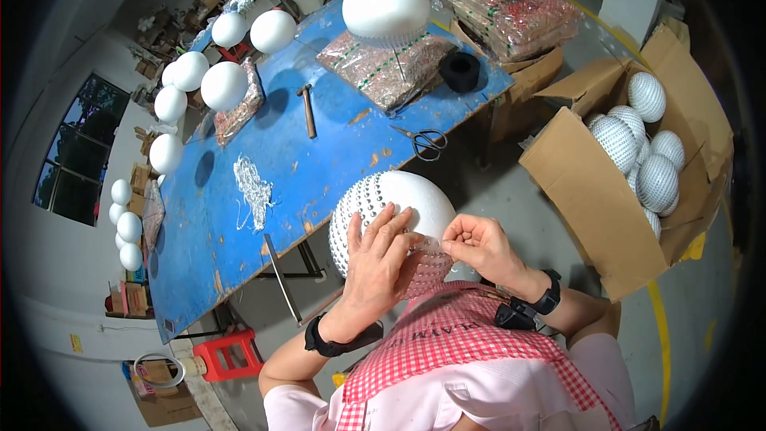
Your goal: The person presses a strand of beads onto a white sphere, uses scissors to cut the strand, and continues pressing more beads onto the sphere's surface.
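A large white ball [416, 191], apparently foam, rests against my apron at the near edge of the table. Rows of small silver beads cover its left side and underside; the top right is bare white. My left hand [377, 259] holds the ball, fingers spread over its beaded front. Close by on the right, my right hand [483, 249] is closed in a pinch at the ball's surface. A thin string of silver beads [429, 247] runs between the two hands to the pinching fingertips, whose contents are partly hidden.
On the blue table [319, 168] lie a tangle of silver strands [254, 191], a hammer [308, 112], scissors [423, 142], a black roll [459, 72] and plastic-wrapped packs [387, 72]. White balls [224, 86] stand beyond. At right, a cardboard box [594, 199] contains beaded balls [657, 179]. A red stool [230, 355] is lower left.
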